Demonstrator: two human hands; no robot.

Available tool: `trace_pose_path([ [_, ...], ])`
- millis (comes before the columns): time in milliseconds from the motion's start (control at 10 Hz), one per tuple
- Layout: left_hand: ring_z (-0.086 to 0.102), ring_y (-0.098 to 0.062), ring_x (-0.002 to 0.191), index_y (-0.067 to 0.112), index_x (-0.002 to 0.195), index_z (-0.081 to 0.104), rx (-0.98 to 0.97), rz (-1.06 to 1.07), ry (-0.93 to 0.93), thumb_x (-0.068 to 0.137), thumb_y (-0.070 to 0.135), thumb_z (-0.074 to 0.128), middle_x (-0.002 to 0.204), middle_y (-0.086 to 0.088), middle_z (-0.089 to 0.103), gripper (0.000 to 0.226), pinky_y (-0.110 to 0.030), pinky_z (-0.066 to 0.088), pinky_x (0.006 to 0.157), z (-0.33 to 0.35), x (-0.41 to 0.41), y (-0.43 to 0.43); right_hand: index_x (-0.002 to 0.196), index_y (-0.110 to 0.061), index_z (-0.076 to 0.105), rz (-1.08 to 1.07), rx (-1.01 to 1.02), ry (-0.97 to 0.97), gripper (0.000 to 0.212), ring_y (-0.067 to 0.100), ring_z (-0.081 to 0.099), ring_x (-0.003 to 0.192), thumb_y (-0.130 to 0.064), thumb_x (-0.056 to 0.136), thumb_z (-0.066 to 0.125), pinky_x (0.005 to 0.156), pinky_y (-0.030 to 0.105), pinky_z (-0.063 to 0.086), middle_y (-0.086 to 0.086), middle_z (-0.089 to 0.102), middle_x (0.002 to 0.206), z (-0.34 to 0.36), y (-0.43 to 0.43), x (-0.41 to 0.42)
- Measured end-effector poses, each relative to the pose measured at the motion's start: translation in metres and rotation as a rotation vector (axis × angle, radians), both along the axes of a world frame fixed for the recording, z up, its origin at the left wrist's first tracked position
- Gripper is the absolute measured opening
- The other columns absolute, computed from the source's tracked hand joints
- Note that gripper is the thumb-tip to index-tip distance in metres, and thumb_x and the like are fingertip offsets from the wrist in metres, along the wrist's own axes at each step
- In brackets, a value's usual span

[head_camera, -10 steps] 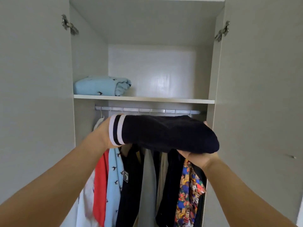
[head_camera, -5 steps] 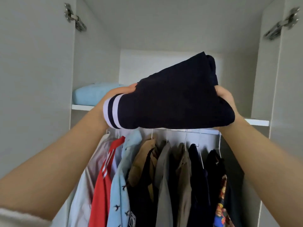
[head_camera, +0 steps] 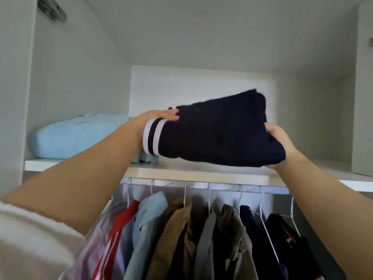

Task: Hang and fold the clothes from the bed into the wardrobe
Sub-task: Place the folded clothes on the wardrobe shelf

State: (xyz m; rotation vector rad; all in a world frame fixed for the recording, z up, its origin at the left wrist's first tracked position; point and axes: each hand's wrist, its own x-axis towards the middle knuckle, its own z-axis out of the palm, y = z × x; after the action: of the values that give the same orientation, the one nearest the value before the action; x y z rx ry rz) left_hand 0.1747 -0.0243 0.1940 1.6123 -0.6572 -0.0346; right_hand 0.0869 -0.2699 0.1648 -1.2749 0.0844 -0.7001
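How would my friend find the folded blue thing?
Look in the open wardrobe, on the shelf above the hanging clothes. At its left end lies a folded light blue garment. The navy garment beside it has white stripes.

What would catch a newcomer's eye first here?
The folded navy garment with white stripes, mid-frame above the shelf, the left hand flat on top and the right hand gripping its right edge. On the shelf to its left lies a folded light-blue garment; below, shirts hang on the rail.
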Motion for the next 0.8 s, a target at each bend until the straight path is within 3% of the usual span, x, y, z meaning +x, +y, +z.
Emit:
trace_pose_path([
  [100, 0.057, -0.016, 0.067, 0.020, 0.092, 0.062, 0.412, 0.155, 0.050, 0.092, 0.027, 0.056, 0.074, -0.002, 0.063, 0.009, -0.030, 0.049, 0.073, -0.017, 0.010, -0.015, 0.071, -0.004, 0.046, 0.037, -0.077, 0.281, 0.030, 0.020, 0.058, 0.048, -0.009, 0.096, 0.033, 0.042, 0.025, 0.044, 0.009, 0.056, 0.054, -0.017, -0.017, 0.019],
  [200, 0.058, -0.022, 0.080, 0.021, 0.100, 0.057, 0.569, 0.255, -0.088, 0.095, 0.030, 0.052, 0.084, -0.003, 0.059, 0.012, -0.035, 0.044, 0.085, -0.014, 0.030, -0.029, 0.084, 0.002, 0.050, 0.079, -0.104, 0.328, 0.023, 0.028, 0.062, 0.055, -0.006, 0.097, 0.033, 0.049, 0.030, 0.051, 0.014, 0.064, 0.060, -0.014, -0.018, 0.020],
  [300, 0.062, -0.025, 0.090, 0.014, 0.110, 0.062, 0.487, 0.169, -0.015, 0.093, 0.025, 0.055, 0.097, -0.009, 0.067, 0.022, -0.035, 0.047, 0.082, -0.009, 0.044, -0.029, 0.072, -0.004, 0.048, 0.012, -0.121, 0.324, 0.025, 0.025, 0.054, 0.055, -0.007, 0.093, 0.036, 0.055, 0.031, 0.047, 0.009, 0.055, 0.058, -0.012, -0.023, 0.021],
  [400, 0.065, -0.022, 0.074, 0.008, 0.094, 0.062, 0.334, -0.027, 0.142, 0.087, 0.021, 0.058, 0.080, -0.006, 0.070, 0.015, -0.035, 0.050, 0.079, -0.004, 0.051, -0.026, 0.069, -0.008, 0.050, 0.035, -0.052, 0.289, 0.019, 0.021, 0.056, 0.039, -0.013, 0.086, 0.043, 0.043, 0.022, 0.048, 0.005, 0.054, 0.041, -0.015, -0.025, 0.018],
  [500, 0.068, -0.022, 0.067, 0.007, 0.100, 0.060, 0.432, -0.005, 0.150, 0.081, 0.030, 0.064, 0.082, -0.009, 0.071, 0.030, -0.030, 0.054, 0.065, 0.005, 0.043, -0.024, 0.089, -0.012, 0.057, -0.048, -0.074, 0.252, 0.011, 0.023, 0.058, 0.060, -0.020, 0.083, 0.052, 0.056, 0.026, 0.046, 0.004, 0.061, 0.069, -0.015, -0.029, 0.014],
  [600, 0.063, -0.021, 0.095, 0.013, 0.121, 0.057, 0.654, 0.140, -0.142, 0.088, 0.036, 0.058, 0.117, -0.007, 0.064, 0.040, -0.034, 0.050, 0.089, 0.010, 0.023, -0.030, 0.095, -0.020, 0.058, -0.185, -0.239, 0.101, 0.010, 0.015, 0.053, 0.082, -0.018, 0.087, 0.053, 0.065, 0.027, 0.041, -0.004, 0.056, 0.096, -0.010, -0.029, 0.007],
  [700, 0.054, -0.012, 0.109, 0.029, 0.122, 0.057, 0.866, 0.079, -0.435, 0.084, 0.053, 0.056, 0.123, 0.009, 0.057, 0.045, -0.026, 0.039, 0.096, 0.001, -0.006, -0.033, 0.084, -0.030, 0.064, -0.138, -0.649, 0.034, 0.010, -0.002, 0.054, 0.078, -0.022, 0.086, 0.059, 0.062, 0.013, 0.040, -0.017, 0.061, 0.088, -0.011, -0.016, -0.007],
  [800, 0.042, -0.006, 0.120, 0.037, 0.133, 0.044, 1.127, -0.060, -0.578, 0.074, 0.055, 0.065, 0.133, 0.018, 0.043, 0.065, -0.019, 0.031, 0.097, -0.013, -0.017, -0.030, 0.087, -0.046, 0.062, -0.012, -1.143, 0.180, 0.012, -0.007, 0.056, 0.082, -0.043, 0.077, 0.067, 0.067, 0.011, 0.038, -0.026, 0.060, 0.088, -0.018, -0.007, -0.018],
])
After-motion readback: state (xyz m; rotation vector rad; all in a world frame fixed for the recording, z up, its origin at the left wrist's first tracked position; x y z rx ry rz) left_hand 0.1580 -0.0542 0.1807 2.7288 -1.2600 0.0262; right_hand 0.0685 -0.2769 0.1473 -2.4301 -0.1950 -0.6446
